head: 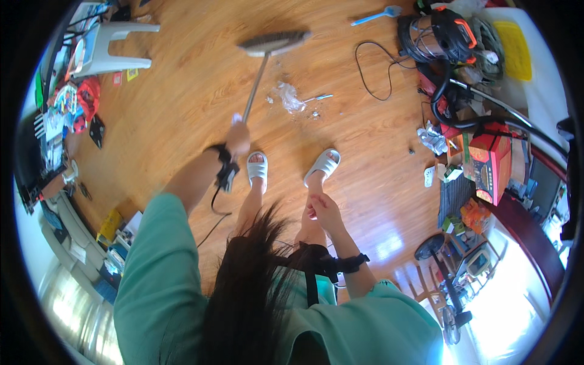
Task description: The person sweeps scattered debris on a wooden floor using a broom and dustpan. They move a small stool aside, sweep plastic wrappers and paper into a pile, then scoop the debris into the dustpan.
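Note:
My left hand (238,138), slightly blurred, is closed around the handle (256,89) of a broom. The broom head (274,43) is on the wood floor, ahead of me and beyond a small pile of debris. In that debris lie a crumpled clear plastic wrapper (290,96), a thin blue-and-white stick-like item (324,97) and scattered dark crumbs. My right hand (325,211) hangs over my right leg with its fingers curled in and no object visible in it. Dark straps with a cable are on both of my wrists.
A canister vacuum cleaner (438,36) with its hose and a looped cord (358,64) lies at the upper right, near a blue brush (376,16). A red box (490,159) and clutter line the right side. A white plastic stool (102,50) lies at the upper left.

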`<action>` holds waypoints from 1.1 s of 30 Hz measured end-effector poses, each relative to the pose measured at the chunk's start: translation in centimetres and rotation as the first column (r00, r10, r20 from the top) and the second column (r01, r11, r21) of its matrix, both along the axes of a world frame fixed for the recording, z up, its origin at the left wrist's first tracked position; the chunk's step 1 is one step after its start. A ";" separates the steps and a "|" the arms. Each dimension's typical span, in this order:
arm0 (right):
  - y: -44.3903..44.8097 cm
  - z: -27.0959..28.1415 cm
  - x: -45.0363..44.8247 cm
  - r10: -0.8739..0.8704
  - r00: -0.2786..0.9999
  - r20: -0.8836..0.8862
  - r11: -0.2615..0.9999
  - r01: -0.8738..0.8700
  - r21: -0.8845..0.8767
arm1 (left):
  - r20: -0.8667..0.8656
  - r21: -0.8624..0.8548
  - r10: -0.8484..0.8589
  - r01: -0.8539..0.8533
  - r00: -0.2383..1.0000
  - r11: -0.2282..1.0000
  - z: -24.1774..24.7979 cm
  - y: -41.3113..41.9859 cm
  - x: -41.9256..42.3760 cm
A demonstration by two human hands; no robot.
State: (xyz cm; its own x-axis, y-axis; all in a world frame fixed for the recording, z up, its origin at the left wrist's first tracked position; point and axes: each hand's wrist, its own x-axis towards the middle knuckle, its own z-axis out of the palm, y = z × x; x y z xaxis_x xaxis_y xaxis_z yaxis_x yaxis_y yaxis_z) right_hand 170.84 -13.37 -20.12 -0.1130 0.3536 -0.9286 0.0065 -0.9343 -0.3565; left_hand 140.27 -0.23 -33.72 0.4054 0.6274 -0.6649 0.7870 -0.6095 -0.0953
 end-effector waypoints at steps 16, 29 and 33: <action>-2.1 1.1 6.2 0.024 0.994 0.105 0.993 -0.036 0.115 | 0.313 -0.443 0.831 -0.703 0.460 0.557 15.5 -4.8 5.2; -5.5 -1.9 9.5 0.055 0.986 0.160 0.992 -0.073 0.104 | 0.116 -0.017 0.569 -0.571 0.814 0.821 2.2 14.0 17.5; -4.4 -2.1 9.0 -0.113 0.992 0.056 0.991 0.109 0.076 | 0.046 -0.045 0.539 -0.538 0.841 0.842 3.8 12.2 18.2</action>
